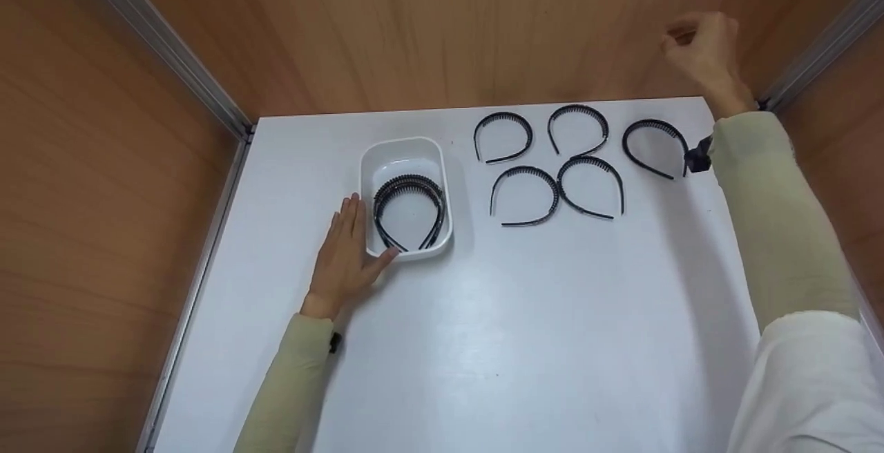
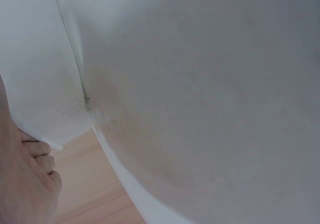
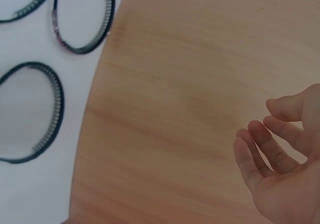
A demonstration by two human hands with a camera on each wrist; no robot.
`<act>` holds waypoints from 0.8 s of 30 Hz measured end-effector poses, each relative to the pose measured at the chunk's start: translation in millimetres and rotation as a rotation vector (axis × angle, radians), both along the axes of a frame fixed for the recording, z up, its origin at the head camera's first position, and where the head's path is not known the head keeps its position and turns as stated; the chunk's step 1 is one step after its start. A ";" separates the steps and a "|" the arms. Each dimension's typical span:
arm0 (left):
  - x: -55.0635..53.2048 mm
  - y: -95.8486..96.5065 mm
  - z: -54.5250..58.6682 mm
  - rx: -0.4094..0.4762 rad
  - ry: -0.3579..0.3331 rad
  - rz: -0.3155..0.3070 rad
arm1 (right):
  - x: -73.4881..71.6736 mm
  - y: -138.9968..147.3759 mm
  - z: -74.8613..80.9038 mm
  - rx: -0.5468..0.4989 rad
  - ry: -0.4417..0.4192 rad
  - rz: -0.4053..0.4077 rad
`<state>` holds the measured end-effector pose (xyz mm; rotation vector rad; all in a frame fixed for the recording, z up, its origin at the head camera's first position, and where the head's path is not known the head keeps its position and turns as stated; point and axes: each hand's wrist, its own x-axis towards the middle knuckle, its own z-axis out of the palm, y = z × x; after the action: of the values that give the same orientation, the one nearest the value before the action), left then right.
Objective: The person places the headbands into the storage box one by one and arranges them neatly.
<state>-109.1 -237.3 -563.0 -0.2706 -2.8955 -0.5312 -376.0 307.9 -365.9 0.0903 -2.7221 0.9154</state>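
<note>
My left hand (image 1: 338, 256) lies along the left side of a white plastic tub (image 1: 447, 184), fingers straight and thumb at its front rim. Inside the tub are several black toothed headbands (image 1: 409, 180), nested together. Up at the back right, my right hand (image 1: 704, 49) is raised past the table's far edge; in the right wrist view its fingers (image 3: 270, 149) are loosely curled with nothing between them. Nearest to it on the table is a single black headband (image 1: 649, 123), close to the right wrist. Fingers of the left hand (image 2: 35, 169) show at the left wrist view's edge.
More black headbands lie spread to the right of the tub: one at back left (image 1: 504, 116), one at back middle (image 1: 580, 108), and two in front (image 1: 528, 170) that meet side by side. Wooden panels (image 1: 442, 32) enclose the white table (image 1: 483, 342) at the back and sides.
</note>
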 end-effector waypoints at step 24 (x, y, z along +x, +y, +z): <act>2.4 4.7 -2.3 -0.022 0.031 -0.019 | 3.3 68.7 -116.0 -0.067 -0.312 -0.056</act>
<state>-106.7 -232.6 -565.3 -0.3078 -2.8728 -0.4936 -372.6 376.7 -481.9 -0.1546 -2.9530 1.0831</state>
